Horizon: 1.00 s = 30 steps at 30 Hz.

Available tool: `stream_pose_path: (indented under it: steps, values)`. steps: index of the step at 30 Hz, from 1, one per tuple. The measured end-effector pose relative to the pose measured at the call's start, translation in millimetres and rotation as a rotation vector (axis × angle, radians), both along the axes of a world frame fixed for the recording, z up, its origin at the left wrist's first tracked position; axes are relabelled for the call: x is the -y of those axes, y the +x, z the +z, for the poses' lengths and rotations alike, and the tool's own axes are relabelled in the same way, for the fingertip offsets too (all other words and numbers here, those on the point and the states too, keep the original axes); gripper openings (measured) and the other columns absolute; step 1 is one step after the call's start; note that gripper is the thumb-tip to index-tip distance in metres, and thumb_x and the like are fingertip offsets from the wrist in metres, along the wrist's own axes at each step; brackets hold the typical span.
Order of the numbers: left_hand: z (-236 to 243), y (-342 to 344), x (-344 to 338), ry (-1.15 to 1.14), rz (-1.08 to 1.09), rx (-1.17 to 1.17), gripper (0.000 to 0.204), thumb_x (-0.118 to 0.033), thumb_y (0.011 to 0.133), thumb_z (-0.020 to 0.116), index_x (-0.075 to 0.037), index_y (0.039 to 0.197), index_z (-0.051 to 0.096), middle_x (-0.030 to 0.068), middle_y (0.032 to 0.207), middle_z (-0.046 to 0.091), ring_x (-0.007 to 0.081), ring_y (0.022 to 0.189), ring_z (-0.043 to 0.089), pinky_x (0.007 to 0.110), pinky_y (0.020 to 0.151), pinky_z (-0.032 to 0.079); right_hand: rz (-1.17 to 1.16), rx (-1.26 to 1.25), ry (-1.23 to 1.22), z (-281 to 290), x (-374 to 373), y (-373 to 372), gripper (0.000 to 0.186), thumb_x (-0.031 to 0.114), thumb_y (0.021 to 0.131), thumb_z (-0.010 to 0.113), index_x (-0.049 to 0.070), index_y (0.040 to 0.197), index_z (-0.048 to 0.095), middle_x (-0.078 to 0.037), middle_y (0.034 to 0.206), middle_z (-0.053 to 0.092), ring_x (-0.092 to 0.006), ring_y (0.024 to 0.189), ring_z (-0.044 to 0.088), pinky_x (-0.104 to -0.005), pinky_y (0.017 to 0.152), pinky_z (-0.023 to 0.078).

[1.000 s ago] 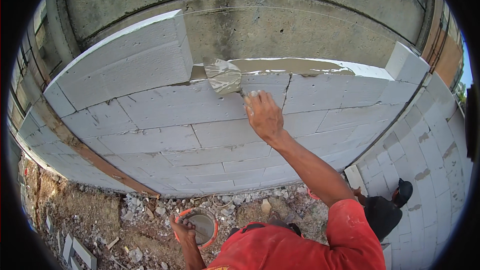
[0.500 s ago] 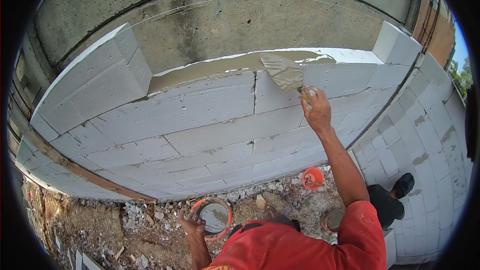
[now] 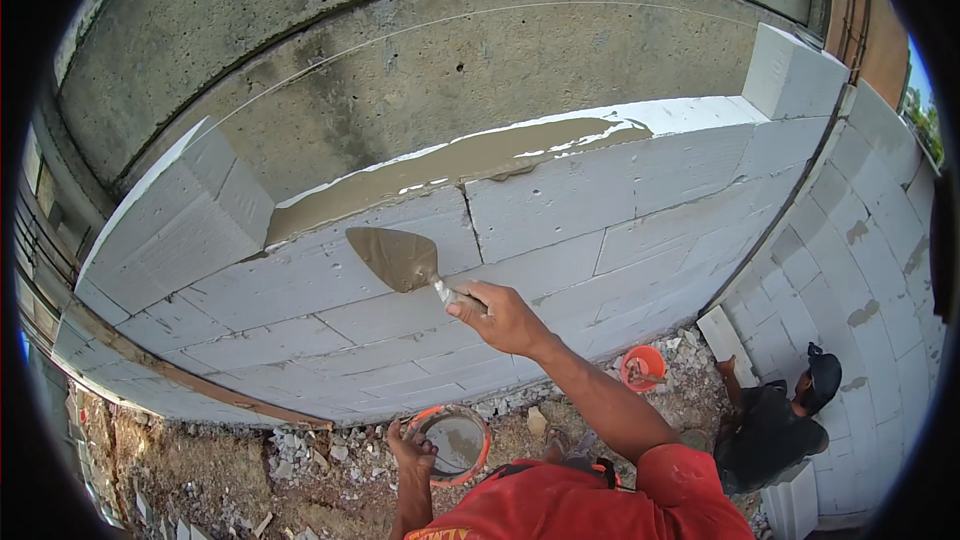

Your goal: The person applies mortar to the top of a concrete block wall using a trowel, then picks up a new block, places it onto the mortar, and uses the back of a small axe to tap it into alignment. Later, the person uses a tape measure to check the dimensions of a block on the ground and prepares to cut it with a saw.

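Right hand (image 3: pixel 505 318), fingers closed round the handle of a mortar-coated trowel (image 3: pixel 398 258), holds the blade in open air before the face of the white block wall (image 3: pixel 600 230), below its top edge. A wet mortar bed (image 3: pixel 450 165) runs along that top course between two raised end blocks, leaving room above. Left hand (image 3: pixel 412 448) grips the rim of an orange bucket (image 3: pixel 455 440) containing grey mortar. A second orange bucket (image 3: pixel 642 368) stands near a crouching person (image 3: pixel 775 420); its contents are unclear.
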<state>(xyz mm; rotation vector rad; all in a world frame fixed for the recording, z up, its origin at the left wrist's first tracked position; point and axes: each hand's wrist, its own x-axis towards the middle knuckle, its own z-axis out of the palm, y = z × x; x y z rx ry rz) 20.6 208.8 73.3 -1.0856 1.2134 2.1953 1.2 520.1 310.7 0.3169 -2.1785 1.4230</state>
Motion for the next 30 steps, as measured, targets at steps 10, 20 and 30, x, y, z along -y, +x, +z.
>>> stream_pose_path:
  steps: [10,20,30]
  values:
    - [-3.9,3.7,-4.1,0.005,0.07,-0.007,0.06,-0.064,0.082,0.051,-0.009,0.102,0.064,0.0016,0.066,0.046,0.0166,0.051,0.031,0.034,0.054,0.026,-0.199,0.043,-0.254,-24.8,-152.3,31.3,0.034,0.03,0.098,0.063,-0.003,0.107,0.066,-0.003,0.076,0.061,-0.0069,0.062,0.052,-0.0252,0.056,0.044]
    - [-10.8,13.5,-2.8,0.002,0.191,-0.011,0.051,-0.064,0.078,0.056,-0.015,0.09,0.06,-0.0014,0.064,0.037,0.016,0.05,0.033,0.033,0.052,0.026,-0.371,-0.059,0.973,212.3,-139.9,42.4,0.022,0.017,0.093,0.057,-0.001,0.102,0.065,-0.021,0.093,0.062,-0.0344,0.081,0.063,-0.0437,0.072,0.051]
    - [-15.4,41.2,7.8,0.087,0.319,-0.05,0.04,-0.06,0.082,0.053,-0.02,0.082,0.055,-0.0045,0.059,0.031,0.0139,0.05,0.026,0.032,0.053,0.023,0.0,-0.017,1.342,237.8,32.4,-106.5,0.023,0.012,0.092,0.055,-0.007,0.1,0.066,-0.026,0.096,0.064,-0.0395,0.09,0.066,-0.048,0.08,0.055]
